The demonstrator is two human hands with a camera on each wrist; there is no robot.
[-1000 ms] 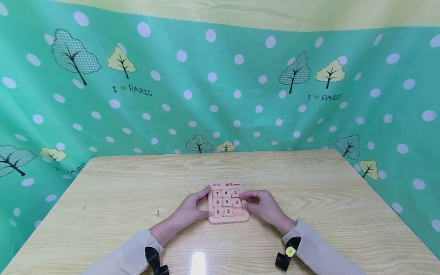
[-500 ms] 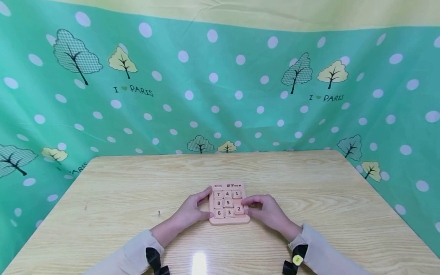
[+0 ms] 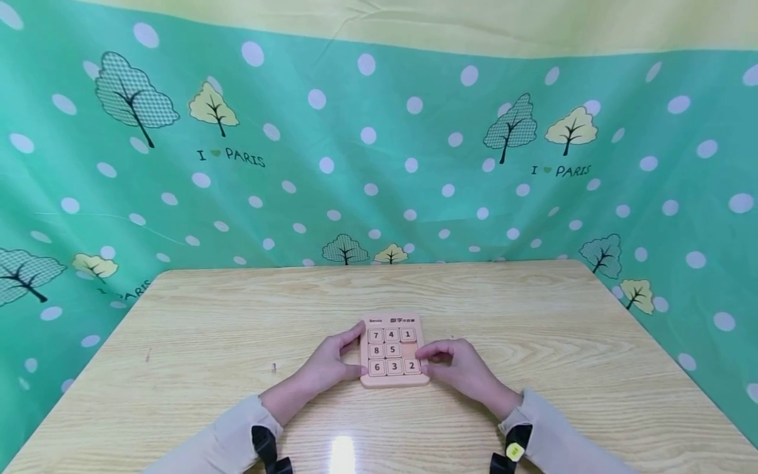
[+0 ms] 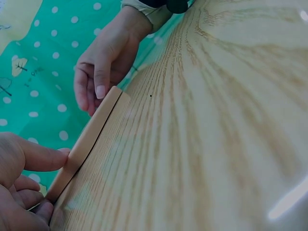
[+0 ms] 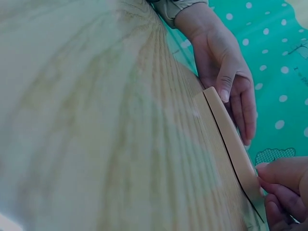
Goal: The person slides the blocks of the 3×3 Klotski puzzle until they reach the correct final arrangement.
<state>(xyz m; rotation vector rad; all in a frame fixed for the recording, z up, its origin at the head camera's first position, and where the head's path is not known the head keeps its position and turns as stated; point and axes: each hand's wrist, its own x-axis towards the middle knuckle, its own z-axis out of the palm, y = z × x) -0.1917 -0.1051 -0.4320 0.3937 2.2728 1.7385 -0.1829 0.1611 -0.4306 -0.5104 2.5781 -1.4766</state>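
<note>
A number puzzle (image 3: 393, 350) lies on the table (image 3: 266, 316), cloth (image 3: 387, 148) behind.

White glare on the near tabletop (image 3: 284, 316), wrist views dimmer

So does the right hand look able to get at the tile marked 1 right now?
Probably yes: the right hand is at the right edge of the number board, close to the 1 tile. Nothing covers that tile, and the left hand is at the opposite edge.
</note>
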